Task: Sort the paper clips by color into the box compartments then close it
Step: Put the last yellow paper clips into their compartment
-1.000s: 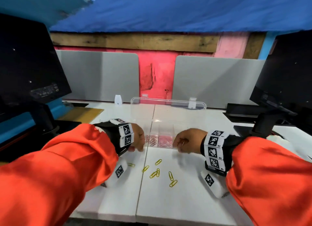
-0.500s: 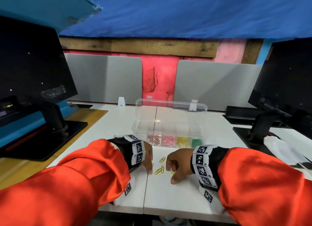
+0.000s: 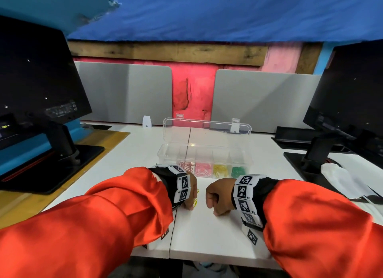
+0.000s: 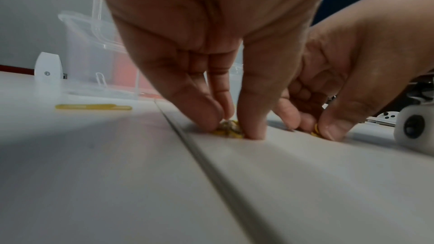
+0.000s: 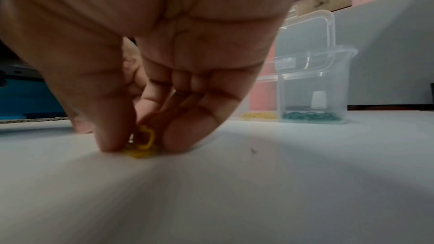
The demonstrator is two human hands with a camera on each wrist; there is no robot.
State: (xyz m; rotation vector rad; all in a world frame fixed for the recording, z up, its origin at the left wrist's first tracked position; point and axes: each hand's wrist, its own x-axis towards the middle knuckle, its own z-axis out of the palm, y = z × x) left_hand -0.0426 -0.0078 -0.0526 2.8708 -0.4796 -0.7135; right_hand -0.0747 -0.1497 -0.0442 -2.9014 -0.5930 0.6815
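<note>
- Left hand (image 4: 211, 47): fingertips down on the white desk (image 3: 207, 236), thumb and fingers pinching a small cluster of yellow clips (image 4: 229, 131) just right of the desk seam (image 4: 211, 170).
- Right hand (image 5: 145, 44): same pose, thumb and fingers pinching yellow clips (image 5: 140, 146) against the desk surface; one clip stands on edge between the tips.
- Head view: both hands sit close together near the desk's front edge, knuckles up; a couple of yellow clips (image 3: 195, 203) peek out beside the left hand.
- One more yellow clip (image 4: 94, 107) lies flat on the desk, left of the seam, apart from the left hand.
- Clear box (image 3: 163, 155) just beyond the hands, lid (image 3: 207, 130) standing open at the back.
- Compartments, left to right: red clips (image 3: 187, 165), pink clips (image 3: 203, 170), yellow clips (image 3: 220, 171), green clips (image 3: 238, 171). Leftmost compartment's contents: can't tell.
- Black monitors (image 3: 37, 80) on stands flank the desk on both sides; grey divider panels (image 3: 124, 95) behind.
</note>
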